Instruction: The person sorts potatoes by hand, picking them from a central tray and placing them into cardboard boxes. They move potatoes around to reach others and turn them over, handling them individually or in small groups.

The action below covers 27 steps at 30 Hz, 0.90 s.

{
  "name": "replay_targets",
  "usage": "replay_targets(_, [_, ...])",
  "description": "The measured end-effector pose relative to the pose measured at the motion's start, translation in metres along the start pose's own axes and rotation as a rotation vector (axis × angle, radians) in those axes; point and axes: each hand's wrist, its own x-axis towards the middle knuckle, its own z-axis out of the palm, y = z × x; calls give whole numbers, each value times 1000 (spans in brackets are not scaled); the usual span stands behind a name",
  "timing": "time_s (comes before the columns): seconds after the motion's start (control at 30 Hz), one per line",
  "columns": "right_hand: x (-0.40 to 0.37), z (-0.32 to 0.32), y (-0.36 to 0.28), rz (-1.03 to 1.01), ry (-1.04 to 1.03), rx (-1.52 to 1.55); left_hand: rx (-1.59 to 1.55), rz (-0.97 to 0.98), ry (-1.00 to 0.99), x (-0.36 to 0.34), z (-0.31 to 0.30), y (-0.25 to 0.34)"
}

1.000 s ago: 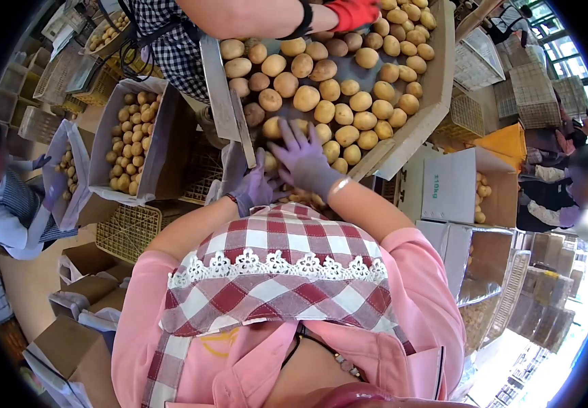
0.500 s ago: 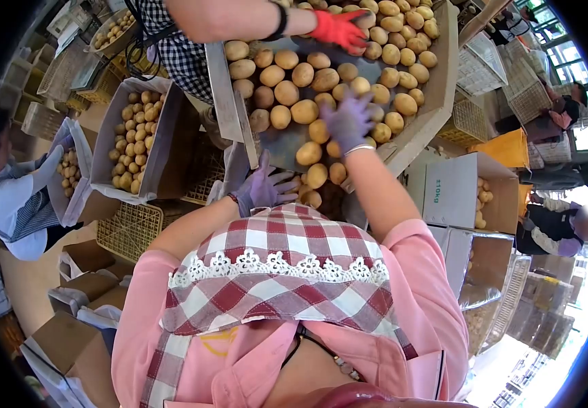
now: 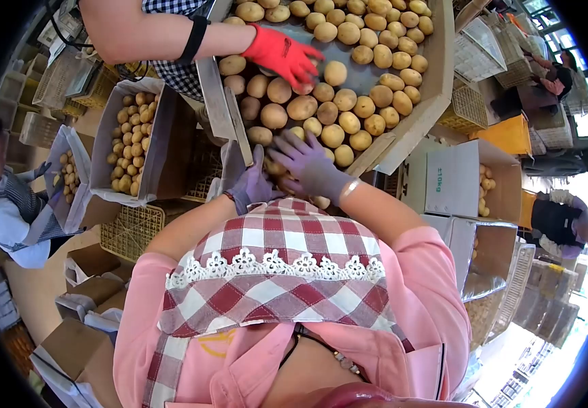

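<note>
Round tan-yellow potatoes (image 3: 349,122) lie spread over a metal-floored sorting tray (image 3: 437,75) with raised sides. At the tray's near outlet my right hand (image 3: 311,166), in a purple glove, lies palm down with fingers spread over several potatoes. My left hand (image 3: 252,185), also gloved in purple, is beside the outlet's left edge, its thumb up and its fingers partly hidden. Whether it touches a potato cannot be made out. A co-worker's red-gloved hand (image 3: 286,58) reaches over the potatoes from the upper left.
Lined boxes of potatoes (image 3: 131,146) stand at the left, with a yellow crate (image 3: 131,231) below them. Cartons (image 3: 443,183) with potatoes are at the right. A person (image 3: 19,204) works at far left; others (image 3: 566,221) are at far right.
My right hand has moved from among the potatoes down-left to the outlet, and potatoes there have shifted nearer. The co-worker's red-gloved hand has moved left and down.
</note>
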Motion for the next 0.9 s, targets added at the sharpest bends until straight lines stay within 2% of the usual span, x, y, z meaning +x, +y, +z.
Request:
replay_targets(0.03, [-16,-2,2,-34,-50,52,13,-25,19,0,0,-5])
replay_targets(0.07, [-29,-3,4,24,-170,149,26,-50,38,-5,8,8])
replay_targets(0.1, [-34,-17,9,10,-136,142,39,-75,56,-10,16,21])
replay_targets(0.17, [-32,-27,19,285,-76,331,-943,-421,276,-10,25,42])
replay_targets(0.23, [-25,-29,33,252,232,161,-957,-381,167,-7,23,37])
replay_targets(0.27, [-16,-32,33,318,187,150,-968,-379,118,-6,23,39])
replay_targets(0.37, [29,-31,22,410,-388,2,-987,-390,77,0,28,40])
replay_targets(0.43, [62,-27,3,409,-653,30,-1048,-387,4,6,22,31])
replay_targets(0.47, [62,-19,2,407,-616,48,-1055,-262,-77,6,27,38])
replay_targets(0.53, [60,3,3,400,-543,85,-1005,-226,-35,6,30,39])
replay_targets(0.6, [33,-10,8,425,-103,297,-1054,-233,-35,11,23,27])
replay_targets(0.67, [-3,-49,23,463,252,549,-1099,-359,114,11,27,40])
replay_targets(0.7, [-31,-73,33,466,450,402,-1122,-425,187,12,31,44])
replay_targets(0.73, [-69,-91,50,543,588,377,-1167,-396,189,13,31,43])
replay_targets(0.77, [-119,-110,67,710,677,272,-1178,-404,184,13,33,45])
replay_targets(0.8, [-196,-105,100,830,878,333,-1186,-414,179,13,35,50])
replay_targets(0.83, [-267,-129,105,959,844,-23,-1191,-422,173,14,35,53])
replay_targets(0.87, [-328,-157,81,1343,790,-198,-1227,-456,113,17,31,48])
replay_targets(0.9, [-403,-164,62,1527,909,-325,-1200,-456,130,18,32,49])
